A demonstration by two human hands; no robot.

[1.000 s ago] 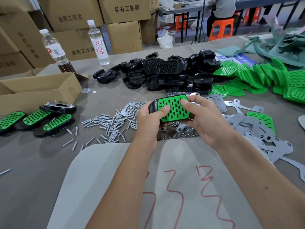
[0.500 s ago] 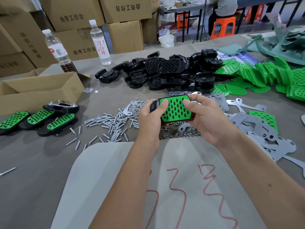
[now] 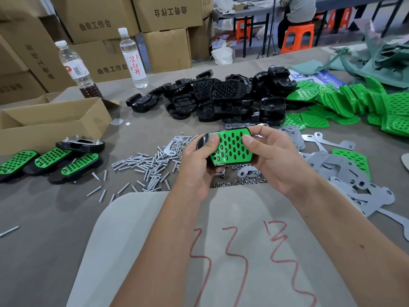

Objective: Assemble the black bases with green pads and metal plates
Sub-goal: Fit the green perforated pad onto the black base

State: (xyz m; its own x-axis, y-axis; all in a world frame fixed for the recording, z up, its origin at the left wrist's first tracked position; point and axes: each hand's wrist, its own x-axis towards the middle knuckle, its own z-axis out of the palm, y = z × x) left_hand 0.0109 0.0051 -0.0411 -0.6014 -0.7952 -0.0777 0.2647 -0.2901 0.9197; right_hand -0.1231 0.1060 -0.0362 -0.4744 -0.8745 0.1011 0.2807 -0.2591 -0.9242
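Hands are gripping one black base (image 3: 202, 141) above the worktop (image 3: 44, 218), left hand (image 3: 197, 167) and right hand (image 3: 274, 160) thumbs pressing its green pad (image 3: 231, 148). I am judging uneven pressing risks a lifted pad edge.

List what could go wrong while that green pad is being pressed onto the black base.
1. Both hands, left and right, hold the base in mid-air; the thumbs press only the ends of the green pad, so its middle may stay unseated.
2. A slip could drop the piece into the loose screws and nuts below and scatter them.
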